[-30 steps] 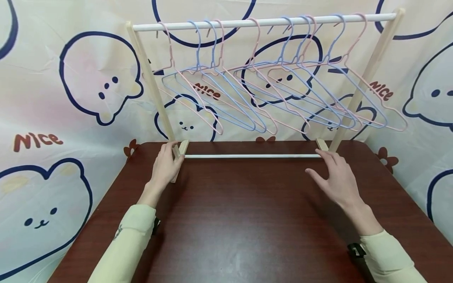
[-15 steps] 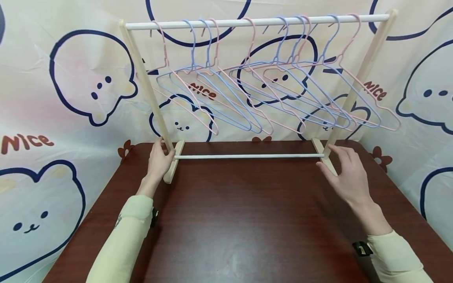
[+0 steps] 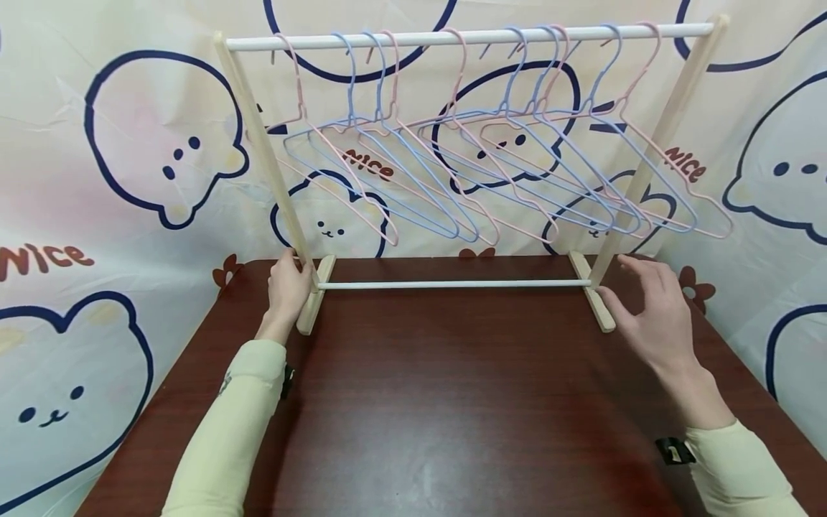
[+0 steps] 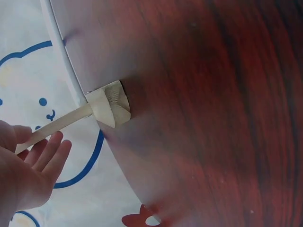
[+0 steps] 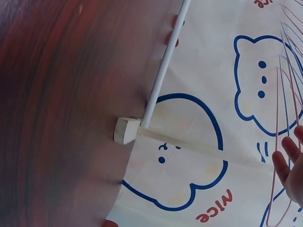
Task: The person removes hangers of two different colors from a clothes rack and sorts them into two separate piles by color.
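Note:
A small wooden clothes rack stands on the table with white upper bar [image 3: 420,39] and white lower bar [image 3: 452,284]. Several pink hangers [image 3: 299,90] and blue hangers [image 3: 352,90] hang along the top. My left hand [image 3: 287,291] holds the rack's left post [image 3: 268,158] low down. In the left wrist view, thumb and fingers lie either side of that post [image 4: 61,123]. Just outside the right post [image 3: 685,93], my right hand [image 3: 655,312] is raised with fingers spread and gently bent, holding nothing. Contact with the post is not visible; the right wrist view shows only fingertips [image 5: 281,165].
The dark brown wooden table [image 3: 439,388] extends toward me from the rack. Its left foot [image 3: 314,301] and right foot [image 3: 597,305] sit near the back edge. Behind and on both sides hangs a pale cloth [image 3: 161,287] printed with cartoon bears.
My right hand has moved right, from near the lower bar's end to outside the right post. My left hand has closed further around the left post. The head view has shifted slightly.

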The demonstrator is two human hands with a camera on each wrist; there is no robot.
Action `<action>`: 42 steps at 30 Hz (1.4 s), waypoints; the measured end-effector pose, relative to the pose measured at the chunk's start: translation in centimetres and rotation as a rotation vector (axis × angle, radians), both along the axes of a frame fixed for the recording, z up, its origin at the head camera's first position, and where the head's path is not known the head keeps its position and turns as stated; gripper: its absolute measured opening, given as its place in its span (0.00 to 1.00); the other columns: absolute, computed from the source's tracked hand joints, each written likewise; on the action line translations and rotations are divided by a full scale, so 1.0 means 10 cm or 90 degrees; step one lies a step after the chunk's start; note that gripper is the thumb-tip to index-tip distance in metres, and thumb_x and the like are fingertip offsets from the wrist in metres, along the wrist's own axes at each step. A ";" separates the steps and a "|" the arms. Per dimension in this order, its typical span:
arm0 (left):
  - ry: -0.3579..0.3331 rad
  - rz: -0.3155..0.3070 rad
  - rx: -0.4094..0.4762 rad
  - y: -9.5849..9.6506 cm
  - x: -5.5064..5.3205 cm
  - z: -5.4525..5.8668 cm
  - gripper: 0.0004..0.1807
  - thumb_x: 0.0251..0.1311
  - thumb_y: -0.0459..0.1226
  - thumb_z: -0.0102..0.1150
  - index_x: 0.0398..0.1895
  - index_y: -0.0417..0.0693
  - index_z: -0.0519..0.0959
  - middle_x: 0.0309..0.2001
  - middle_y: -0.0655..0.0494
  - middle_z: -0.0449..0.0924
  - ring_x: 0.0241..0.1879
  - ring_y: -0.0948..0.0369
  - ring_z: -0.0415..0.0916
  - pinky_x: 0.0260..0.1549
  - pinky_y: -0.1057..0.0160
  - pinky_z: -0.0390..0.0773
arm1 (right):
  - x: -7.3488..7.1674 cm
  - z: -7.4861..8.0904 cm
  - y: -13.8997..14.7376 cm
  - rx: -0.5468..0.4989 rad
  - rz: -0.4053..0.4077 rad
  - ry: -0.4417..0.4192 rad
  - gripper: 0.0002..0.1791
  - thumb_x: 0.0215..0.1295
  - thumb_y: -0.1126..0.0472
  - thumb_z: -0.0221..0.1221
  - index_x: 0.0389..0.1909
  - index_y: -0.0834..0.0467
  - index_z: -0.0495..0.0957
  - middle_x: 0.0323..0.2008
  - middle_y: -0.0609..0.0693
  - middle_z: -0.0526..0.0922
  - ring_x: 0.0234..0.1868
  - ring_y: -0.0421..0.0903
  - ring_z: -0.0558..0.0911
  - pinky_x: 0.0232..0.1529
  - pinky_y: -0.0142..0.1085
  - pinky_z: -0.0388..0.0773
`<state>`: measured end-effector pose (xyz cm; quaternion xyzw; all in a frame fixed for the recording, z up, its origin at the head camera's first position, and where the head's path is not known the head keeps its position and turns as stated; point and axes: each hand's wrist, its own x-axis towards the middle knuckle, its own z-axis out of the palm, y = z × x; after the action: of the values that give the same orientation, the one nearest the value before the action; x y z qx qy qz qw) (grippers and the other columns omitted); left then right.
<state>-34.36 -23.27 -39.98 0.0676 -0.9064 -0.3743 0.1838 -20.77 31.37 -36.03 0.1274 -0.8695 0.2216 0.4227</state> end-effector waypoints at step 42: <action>-0.017 -0.015 -0.023 -0.04 -0.03 0.06 0.13 0.70 0.38 0.50 0.53 0.42 0.69 0.47 0.38 0.82 0.44 0.41 0.83 0.45 0.42 0.81 | -0.20 0.42 0.75 -0.042 -0.022 0.145 0.44 0.61 0.30 0.57 0.67 0.58 0.70 0.59 0.75 0.66 0.68 0.58 0.60 0.70 0.44 0.54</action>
<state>-34.65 -23.67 -39.42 0.0586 -0.9160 -0.3594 0.1683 -22.81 38.90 -31.83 0.1232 -0.8101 0.2268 0.5265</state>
